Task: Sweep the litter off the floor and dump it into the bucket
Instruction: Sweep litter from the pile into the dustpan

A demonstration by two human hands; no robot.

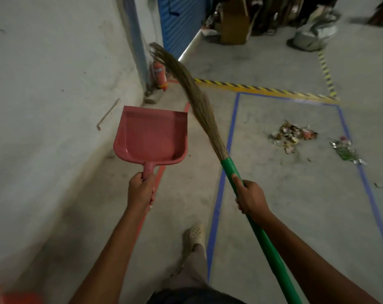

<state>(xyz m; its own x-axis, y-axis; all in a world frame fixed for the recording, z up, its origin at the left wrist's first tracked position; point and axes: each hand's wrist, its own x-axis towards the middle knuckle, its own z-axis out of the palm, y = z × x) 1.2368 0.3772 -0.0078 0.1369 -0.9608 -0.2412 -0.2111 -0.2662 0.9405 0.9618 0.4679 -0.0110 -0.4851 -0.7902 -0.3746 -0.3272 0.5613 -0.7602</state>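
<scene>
Litter [293,134] lies loose — my right hand [251,198] grips broom [208,119], left hand [140,189] dustpan [152,137] — a hard flick could scatter it.

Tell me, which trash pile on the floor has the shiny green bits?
The smaller pile on the right, lying across the blue tape line. The bigger pile left of it is mostly brown and white scraps.

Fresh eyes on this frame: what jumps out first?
The pink dustpan stands out at centre-left, gripped by its handle in the left hand. Beside it is the broom, its green handle gripped by the right hand and its bristles up off the floor. Further right, litter lies on the concrete inside a blue tape outline.
</scene>
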